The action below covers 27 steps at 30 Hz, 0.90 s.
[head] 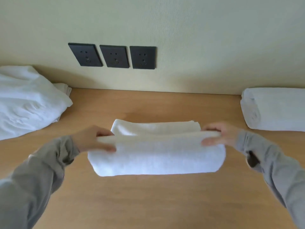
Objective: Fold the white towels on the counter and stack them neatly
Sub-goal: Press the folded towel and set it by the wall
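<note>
i see one head view looking down at a wooden tabletop point(148, 204) against a pale wall. in the middle lies a white towel point(156, 156), partly folded into a wide band with a thinner layer showing behind it toward the wall. my left hand point(92, 139) pinches the towel's left end, thumb on top, fingers under the fold. my right hand point(221, 134) pinches the right end the same way, closed on the upper layer. both hands hold the top fold slightly raised off the lower part; the lower part rests on the tabletop. image is motion blurred around the hands so i cannot tell exact finger placement.

grey sleeves cover both arms, left sleeve point(33, 179) and right sleeve point(277, 166).

far left on the tabletop, a loose heap of white towels point(28, 101), crumpled, touching the wall side. far right, a folded stack of white towels point(274, 109), neat, cut off by the frame edge, well apart from the middle towel.

on the wall above the tabletop, three dark outlet plates point(113, 56) in a row.
</note>
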### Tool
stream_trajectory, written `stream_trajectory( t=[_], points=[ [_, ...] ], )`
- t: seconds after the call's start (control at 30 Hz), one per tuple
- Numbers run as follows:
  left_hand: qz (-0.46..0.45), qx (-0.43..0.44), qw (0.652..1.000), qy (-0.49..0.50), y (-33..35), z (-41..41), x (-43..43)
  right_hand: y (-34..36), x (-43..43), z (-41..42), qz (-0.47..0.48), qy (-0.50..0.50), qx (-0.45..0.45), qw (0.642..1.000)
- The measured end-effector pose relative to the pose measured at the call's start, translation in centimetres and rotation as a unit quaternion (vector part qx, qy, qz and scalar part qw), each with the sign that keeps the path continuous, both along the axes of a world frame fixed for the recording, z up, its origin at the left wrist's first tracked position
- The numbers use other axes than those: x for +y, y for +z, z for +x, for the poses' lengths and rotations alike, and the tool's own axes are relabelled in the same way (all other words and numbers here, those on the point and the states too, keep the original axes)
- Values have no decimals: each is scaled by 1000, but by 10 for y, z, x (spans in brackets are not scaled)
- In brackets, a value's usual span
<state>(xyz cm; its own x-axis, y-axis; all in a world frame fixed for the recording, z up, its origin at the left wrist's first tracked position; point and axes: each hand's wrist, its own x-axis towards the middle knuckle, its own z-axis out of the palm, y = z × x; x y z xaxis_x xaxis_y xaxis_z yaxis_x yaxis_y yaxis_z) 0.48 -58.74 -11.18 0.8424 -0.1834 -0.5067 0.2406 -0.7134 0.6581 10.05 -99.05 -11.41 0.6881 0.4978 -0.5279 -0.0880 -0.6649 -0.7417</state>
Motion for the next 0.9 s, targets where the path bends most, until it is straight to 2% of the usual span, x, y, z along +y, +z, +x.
stream_trajectory(
  t=[0.07, 0.13, 0.2, 0.27, 0.33, 0.37, 0.5, 0.63, 0.8, 0.9],
  points=[
    [-23, -9, 997, 71, -11, 32, 9, -14, 9, 24, 57, -135, 26, 989],
    [-56, 7, 980, 190, -28, 56, 11, -37, 21, 38, 53, -232, 33, 971],
    [-94, 43, 952, 288, -44, 67, 6, -62, 32, 40, 24, -284, -3, 958],
    [-174, 91, 911, 361, -60, 67, 1, -83, 37, 39, 6, -318, -15, 948],
    [-248, 114, 870, 410, -71, 56, -1, -98, 37, 34, 20, -346, -21, 938],
    [-262, 114, 865, 413, -75, 51, 1, -103, 36, 34, 22, -353, -30, 935],
    [-237, 72, 884, 397, -85, 33, 4, -113, 36, 31, 36, -387, -53, 920],
    [-89, -12, 935, 344, -93, 31, 1, -114, 40, 26, 43, -407, -69, 910],
    [66, 1, 949, 308, -107, 54, -2, -112, 35, 20, 8, -400, -105, 911],
    [58, -2, 947, 316, -117, 56, 0, -112, 44, 24, -44, -375, -131, 917]
  ],
)
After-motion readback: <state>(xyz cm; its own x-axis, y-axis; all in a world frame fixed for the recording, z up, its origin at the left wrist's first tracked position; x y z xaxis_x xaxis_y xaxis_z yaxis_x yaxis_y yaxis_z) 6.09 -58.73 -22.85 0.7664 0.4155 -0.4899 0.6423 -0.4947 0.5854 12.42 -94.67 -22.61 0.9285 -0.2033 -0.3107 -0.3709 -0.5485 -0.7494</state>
